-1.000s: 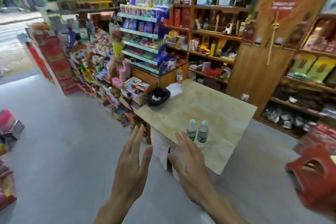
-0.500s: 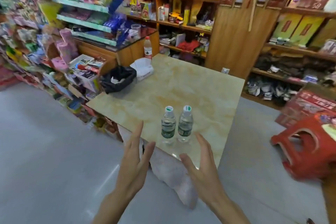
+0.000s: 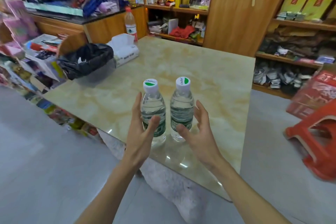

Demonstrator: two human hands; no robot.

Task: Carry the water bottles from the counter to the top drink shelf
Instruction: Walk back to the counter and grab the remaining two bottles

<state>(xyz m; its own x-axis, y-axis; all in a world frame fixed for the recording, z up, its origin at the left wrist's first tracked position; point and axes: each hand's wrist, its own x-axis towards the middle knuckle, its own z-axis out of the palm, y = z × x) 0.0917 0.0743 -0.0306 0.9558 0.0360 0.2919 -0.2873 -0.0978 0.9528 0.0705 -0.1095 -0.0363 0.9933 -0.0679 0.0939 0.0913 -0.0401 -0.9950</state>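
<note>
Two small clear water bottles with white-and-green caps stand upright side by side near the front edge of a beige marble counter [image 3: 209,71]. The left bottle [image 3: 153,107] has my left hand [image 3: 141,132] cupped around its left side, thumb in front of the label, fingers apart and not closed on it. The right bottle [image 3: 181,109] has my right hand [image 3: 198,132] open beside it, thumb near its base. Both hands hold nothing.
A black bag-lined bin [image 3: 87,60], a white tissue pack [image 3: 125,49] and a taller red-labelled bottle [image 3: 130,23] sit at the counter's far left. Wooden shelves [image 3: 178,9] of goods line the back. A red plastic stool [image 3: 316,140] stands on the floor to the right.
I have come closer to the counter. Both hands moved forward from in front of the counter edge to either side of the two bottles.
</note>
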